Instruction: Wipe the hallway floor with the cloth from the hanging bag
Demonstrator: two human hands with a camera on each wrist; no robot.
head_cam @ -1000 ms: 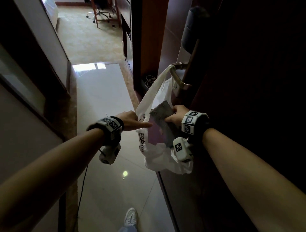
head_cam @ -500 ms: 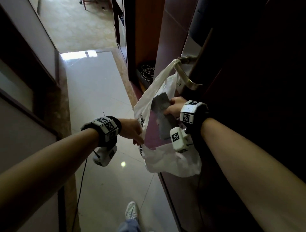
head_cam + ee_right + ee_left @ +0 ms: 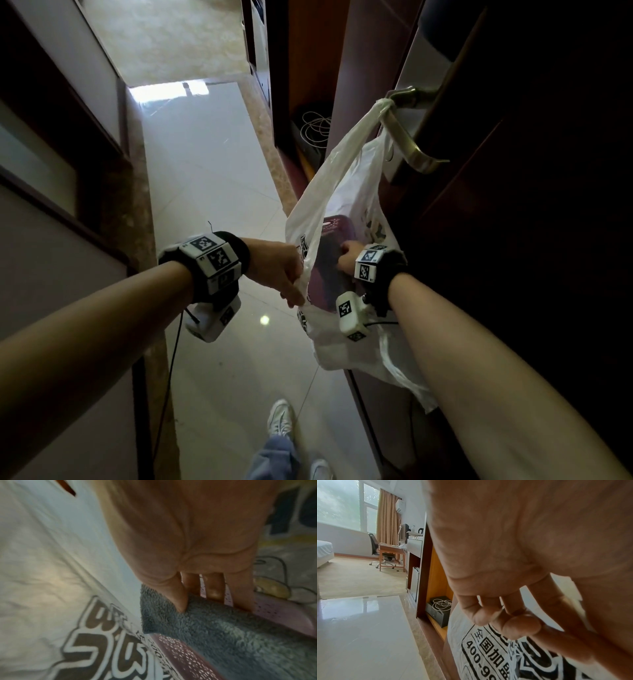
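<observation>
Plastic bag (image 3: 342, 185) on door handle (image 3: 407, 137), shoes (image 3: 280, 416) below

The white plastic bag (image 3: 342, 192) bears black printed characters, the fluffy cloth (image 3: 223, 628) inside is grey beside a purple-pink speckled pack (image 3: 337, 228), the door handle (image 3: 407, 144) is brass-coloured, and the floor (image 3: 205, 178) is glossy pale tile.

Head view: the right hand (image 3: 346, 255) sits inside the white bag (image 3: 337, 185), its fingers hidden and the grey cloth (image 3: 231, 631) not discernible. Right wrist view: cloth and maroon package (image 3: 180, 654) cut off at the lower edge; bag print blurred. Left wrist view: thumb out of frame.
</observation>
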